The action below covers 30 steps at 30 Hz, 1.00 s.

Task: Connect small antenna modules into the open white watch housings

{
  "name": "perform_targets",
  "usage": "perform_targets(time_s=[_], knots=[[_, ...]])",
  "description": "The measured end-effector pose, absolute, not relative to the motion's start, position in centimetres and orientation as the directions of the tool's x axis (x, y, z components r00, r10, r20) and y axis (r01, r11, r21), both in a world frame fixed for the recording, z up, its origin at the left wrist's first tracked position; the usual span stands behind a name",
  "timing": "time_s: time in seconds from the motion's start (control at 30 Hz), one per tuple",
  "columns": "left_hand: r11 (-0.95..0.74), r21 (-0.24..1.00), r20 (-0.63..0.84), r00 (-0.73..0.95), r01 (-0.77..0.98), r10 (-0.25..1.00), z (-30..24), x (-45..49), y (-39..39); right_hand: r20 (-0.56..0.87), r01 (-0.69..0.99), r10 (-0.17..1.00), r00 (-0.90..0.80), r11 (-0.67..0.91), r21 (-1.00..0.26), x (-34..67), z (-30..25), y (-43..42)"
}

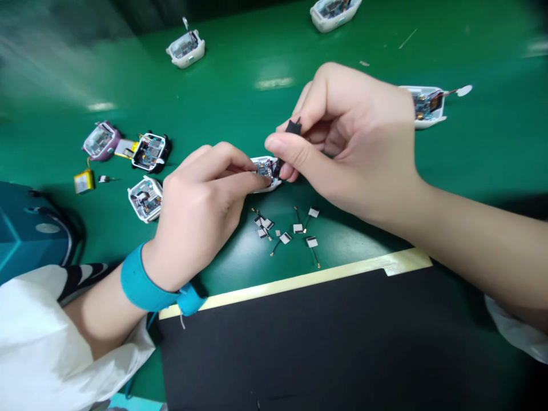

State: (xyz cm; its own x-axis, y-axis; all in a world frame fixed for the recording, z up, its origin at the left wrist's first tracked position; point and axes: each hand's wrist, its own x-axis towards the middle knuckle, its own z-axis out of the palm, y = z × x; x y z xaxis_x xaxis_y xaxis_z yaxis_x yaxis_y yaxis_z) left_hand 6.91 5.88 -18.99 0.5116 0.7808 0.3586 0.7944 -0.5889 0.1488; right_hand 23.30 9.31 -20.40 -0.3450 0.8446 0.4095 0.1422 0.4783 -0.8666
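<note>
My left hand (201, 211) pinches a small white device housing (265, 170) with an exposed circuit board, its fingertips pressing on the board. My right hand (346, 137) holds a small black piece (293, 127) between thumb and fingers, just above the housing. A dark part (278, 169) sits at the housing's right end, partly hidden by my fingers. A teal wrist strap (145, 282) circles my left wrist. Several small white-tagged antenna pieces (285, 234) lie on the green mat just below my hands.
Several opened device housings (148, 200) lie to the left and far side on the green work surface (257, 45). A yellow battery (84, 181) lies at left. A black sheet (299, 342) edged with cream tape occupies the front. A teal bag (29, 228) sits at the left edge.
</note>
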Motion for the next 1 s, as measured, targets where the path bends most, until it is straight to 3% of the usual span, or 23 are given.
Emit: perform_targets(time_s=[0.33,0.53,0.7,1.0], knots=[[-0.6,0.158,0.352,0.522,0.785,0.777,-19.1,6.7,6.1,0.528,0.329,0.754,-0.391,0.65,-0.685,23.1,-20.6,9.4],[-0.612,0.186,0.346,0.532,0.768,0.773,-18.9,6.5,5.9,0.627,0.341,0.644,-0.438,0.764,-0.547,22.7,-20.4,8.9],[-0.582,0.254,0.303,0.508,0.772,0.806,-19.1,6.4,5.7,0.627,0.387,0.628,-0.461,0.778,-0.495,22.6,-20.6,8.4],[-0.616,0.185,0.28,0.56,0.765,0.78,-20.3,6.1,5.9,0.661,0.302,0.558,-0.502,0.829,-0.471,22.3,-21.1,8.9]])
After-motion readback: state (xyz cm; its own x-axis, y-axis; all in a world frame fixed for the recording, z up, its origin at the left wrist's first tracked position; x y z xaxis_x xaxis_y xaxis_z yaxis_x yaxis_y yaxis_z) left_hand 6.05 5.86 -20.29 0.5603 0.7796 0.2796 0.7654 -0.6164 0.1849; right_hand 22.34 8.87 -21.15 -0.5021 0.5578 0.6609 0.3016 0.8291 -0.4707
